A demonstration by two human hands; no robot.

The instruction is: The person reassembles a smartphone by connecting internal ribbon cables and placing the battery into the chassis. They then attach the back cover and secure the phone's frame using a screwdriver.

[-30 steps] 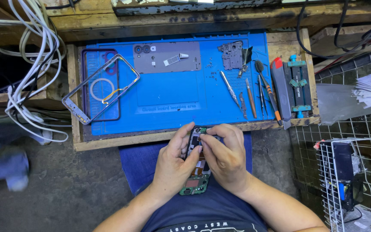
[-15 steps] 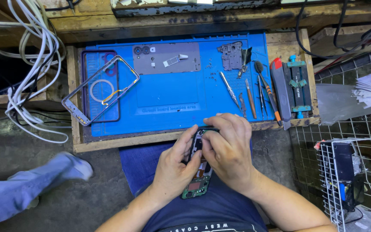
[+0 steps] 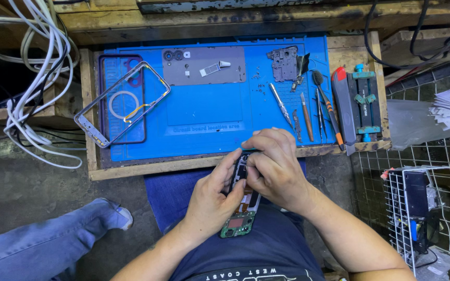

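The left hand (image 3: 212, 200) cradles a narrow green-ended phone circuit board (image 3: 240, 218) over the lap, fingers closed around it, while the right hand (image 3: 277, 169) pinches its upper end, apparently working a part loose there; this calls for fine fingertip control. Beyond, the blue silicone repair mat (image 3: 209, 112) on the wooden worktop (image 3: 131, 170) carries a metal phone frame (image 3: 123, 101) and slim hand tools (image 3: 308, 109).

Your right hand (image 3: 274, 169) has slid up over the top of the opened phone (image 3: 243, 200), fingers now curled across it near the edge of the blue mat (image 3: 209, 112). Your left hand (image 3: 212, 200) has shifted slightly lower along the phone's side. At lower left, another person's jeans-clad leg (image 3: 42, 244) has stepped further into view.
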